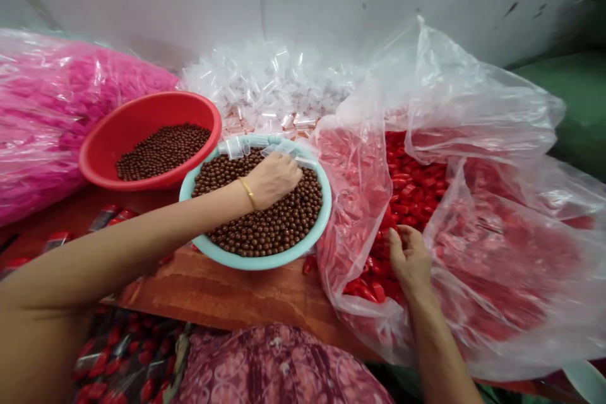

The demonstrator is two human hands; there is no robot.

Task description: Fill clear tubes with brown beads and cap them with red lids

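Observation:
My left hand (274, 178), a gold bracelet at its wrist, reaches over a light blue basin (326, 202) full of brown balls (265, 227). Its fingers are closed, and a clear plastic tube (307, 163) shows at the fingertips. More clear tubes (234, 148) lie along the basin's far rim. At the right, my right hand (413, 259) is inside the opening of a clear plastic bag (360, 158) of red plastic caps (414, 183). Thumb and fingers pinch a red cap (390, 219) there; the fingers partly hide it.
A red basin (146, 183) with more brown balls stands at left, beside a large bag of pink pieces (95, 82). A heap of clear tubes (274, 85) lies behind, against the wall. Filled red-capped tubes (104, 218) rest at left; a bag of them (127, 353) sits below the table.

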